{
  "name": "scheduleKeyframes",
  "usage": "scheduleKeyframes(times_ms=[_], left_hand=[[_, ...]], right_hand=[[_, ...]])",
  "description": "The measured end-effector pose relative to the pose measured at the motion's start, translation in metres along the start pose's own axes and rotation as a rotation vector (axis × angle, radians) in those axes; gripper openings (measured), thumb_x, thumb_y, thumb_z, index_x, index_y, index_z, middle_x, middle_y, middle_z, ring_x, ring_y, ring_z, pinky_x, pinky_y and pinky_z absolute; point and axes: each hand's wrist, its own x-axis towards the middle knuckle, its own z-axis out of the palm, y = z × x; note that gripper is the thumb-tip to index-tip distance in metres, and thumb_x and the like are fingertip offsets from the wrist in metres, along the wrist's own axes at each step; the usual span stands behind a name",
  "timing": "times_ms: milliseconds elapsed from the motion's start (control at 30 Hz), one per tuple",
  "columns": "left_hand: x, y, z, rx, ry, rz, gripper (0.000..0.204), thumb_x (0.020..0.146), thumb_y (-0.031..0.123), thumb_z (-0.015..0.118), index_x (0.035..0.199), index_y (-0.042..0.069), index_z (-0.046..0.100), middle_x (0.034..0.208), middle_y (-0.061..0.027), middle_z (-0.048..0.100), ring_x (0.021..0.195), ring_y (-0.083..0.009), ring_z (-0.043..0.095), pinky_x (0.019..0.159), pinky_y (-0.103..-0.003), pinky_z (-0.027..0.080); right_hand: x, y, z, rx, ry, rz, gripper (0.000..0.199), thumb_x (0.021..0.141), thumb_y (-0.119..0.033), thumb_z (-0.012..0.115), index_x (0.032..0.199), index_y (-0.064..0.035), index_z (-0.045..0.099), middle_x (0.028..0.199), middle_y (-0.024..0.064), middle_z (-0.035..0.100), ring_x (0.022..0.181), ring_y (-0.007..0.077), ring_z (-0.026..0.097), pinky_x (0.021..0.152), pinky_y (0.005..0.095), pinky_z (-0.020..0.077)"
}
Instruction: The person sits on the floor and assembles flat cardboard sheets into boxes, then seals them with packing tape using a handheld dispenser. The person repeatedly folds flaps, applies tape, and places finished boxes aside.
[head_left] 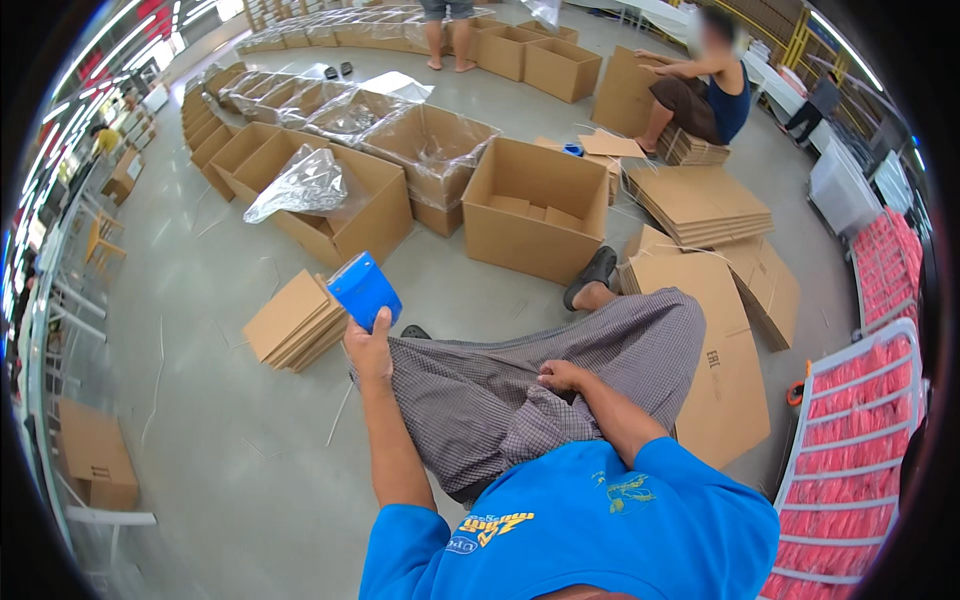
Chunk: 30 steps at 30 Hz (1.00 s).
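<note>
My left hand (370, 350) is raised beside my knee and grips a blue tape dispenser (366, 290), a boxy thing with a pale edge at its top. Over my lap lies grey checked cloth (470, 385) that wraps my legs. My right hand (562, 376) is closed on a bunched fold of it. Beyond the dispenser, a small stack of folded brown cardboard (295, 320) lies on the floor. An open, upright cardboard box (535, 215) stands in front of my feet, with bare cardboard inside.
Open boxes with clear plastic liners (425, 145) form a curved row ahead. Flattened cartons (700, 205) are stacked at right, near a seated person (715, 95) holding cardboard. A white rack with pink packages (850, 450) stands close on my right. Another person (447, 30) stands behind the boxes.
</note>
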Motion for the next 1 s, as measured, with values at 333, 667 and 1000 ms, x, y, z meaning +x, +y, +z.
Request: scheduleKeyframes(times_ms=[333,667,1000], left_hand=[[0.004,-0.011,-0.007,0.118,-0.002,-0.029,0.048,0.084,0.018,0.077,0.120,-0.004,0.055,0.109,-0.0088,0.064,0.096,-0.0164,0.060,0.088,-0.032,0.049],[-0.005,-0.002,-0.007,0.115,0.034,0.044,0.045,0.084,0.018,0.076,0.120,-0.002,0.057,0.106,-0.0065,0.064,0.093,-0.0140,0.059,0.087,-0.030,0.048],[-0.003,-0.006,-0.011,0.092,0.023,-0.038,0.053,0.084,0.022,0.077,0.125,-0.003,0.053,0.111,-0.0081,0.063,0.097,-0.0154,0.059,0.088,-0.031,0.048]], right_hand=[[-0.004,0.000,-0.001,-0.037,-0.032,0.071,0.047,0.089,-0.031,0.067,0.122,0.0017,0.060,0.115,0.0184,0.067,0.105,0.0296,0.064,0.091,0.0375,0.0498],[0.020,-0.013,0.009,0.010,-0.007,-0.073,0.043,0.086,-0.031,0.067,0.116,0.0003,0.063,0.108,0.0203,0.068,0.100,0.0320,0.065,0.087,0.0396,0.0511],[0.009,-0.036,0.021,0.068,-0.157,-0.011,0.048,0.091,-0.027,0.066,0.125,0.0050,0.057,0.115,0.0198,0.067,0.105,0.0287,0.065,0.089,0.0378,0.0510]])
